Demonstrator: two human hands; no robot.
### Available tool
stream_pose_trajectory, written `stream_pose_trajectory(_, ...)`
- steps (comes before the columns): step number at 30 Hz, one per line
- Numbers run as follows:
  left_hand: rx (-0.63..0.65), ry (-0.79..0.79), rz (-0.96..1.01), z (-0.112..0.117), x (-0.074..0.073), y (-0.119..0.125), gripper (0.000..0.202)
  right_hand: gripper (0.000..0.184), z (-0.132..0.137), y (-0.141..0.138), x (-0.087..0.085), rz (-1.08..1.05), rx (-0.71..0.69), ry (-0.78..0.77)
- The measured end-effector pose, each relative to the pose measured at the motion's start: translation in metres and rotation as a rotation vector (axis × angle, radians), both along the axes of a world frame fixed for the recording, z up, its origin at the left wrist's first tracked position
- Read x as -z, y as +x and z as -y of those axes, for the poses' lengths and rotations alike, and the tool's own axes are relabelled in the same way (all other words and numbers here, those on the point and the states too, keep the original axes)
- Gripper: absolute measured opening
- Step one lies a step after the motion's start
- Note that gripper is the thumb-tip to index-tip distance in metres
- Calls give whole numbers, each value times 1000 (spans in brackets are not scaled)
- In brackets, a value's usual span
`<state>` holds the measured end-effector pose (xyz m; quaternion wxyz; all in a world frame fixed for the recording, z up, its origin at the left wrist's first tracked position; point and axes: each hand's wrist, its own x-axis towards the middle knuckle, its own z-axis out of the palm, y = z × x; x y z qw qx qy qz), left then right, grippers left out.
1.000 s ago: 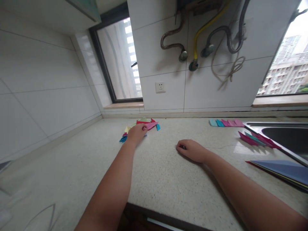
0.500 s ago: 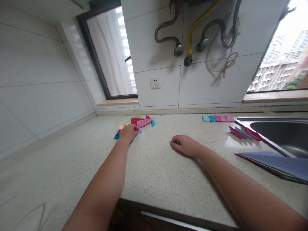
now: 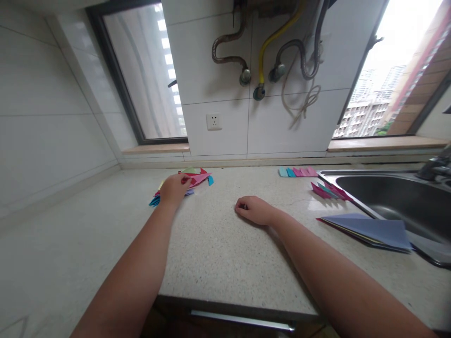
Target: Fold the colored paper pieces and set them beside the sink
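My left hand (image 3: 172, 191) reaches over a loose pile of folded coloured papers on the far left of the counter. Its thumb and fingers pinch together at a red folded paper (image 3: 186, 180) in the pile. Beside the fingertips a pointed pink paper (image 3: 201, 178) juts to the right, with a small blue piece (image 3: 210, 180) next to it. Blue folded pieces (image 3: 154, 201) poke out below the wrist; the hand covers the pile's middle. My right hand (image 3: 256, 210) rests on the counter with curled fingers; what they hold, if anything, is hidden.
A row of small folded papers (image 3: 298, 172) lies near the back wall. Magenta and teal folded papers (image 3: 329, 191) stand beside the steel sink (image 3: 373, 216). Closer in, a stack of larger folded sheets (image 3: 369, 230) overlaps the sink's edge. The counter's front edge (image 3: 232, 305) runs below my forearms.
The head view has turned to the right, showing more of the sink. My left hand has shifted over the pile, from the lavender piece to the red paper. My right hand stays resting.
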<state>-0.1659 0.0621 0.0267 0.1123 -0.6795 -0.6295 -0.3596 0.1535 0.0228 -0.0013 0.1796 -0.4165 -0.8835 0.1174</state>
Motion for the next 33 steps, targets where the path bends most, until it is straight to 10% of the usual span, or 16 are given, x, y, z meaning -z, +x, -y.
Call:
stream_pose_trajectory(12, 499, -134, 591, 2, 7, 60, 30, 21, 2, 2, -5, -23, 138, 30)
stream_pose_trajectory(33, 661, -414, 970, 9, 25, 97, 42, 31, -4, 4, -3, -360, 206, 178)
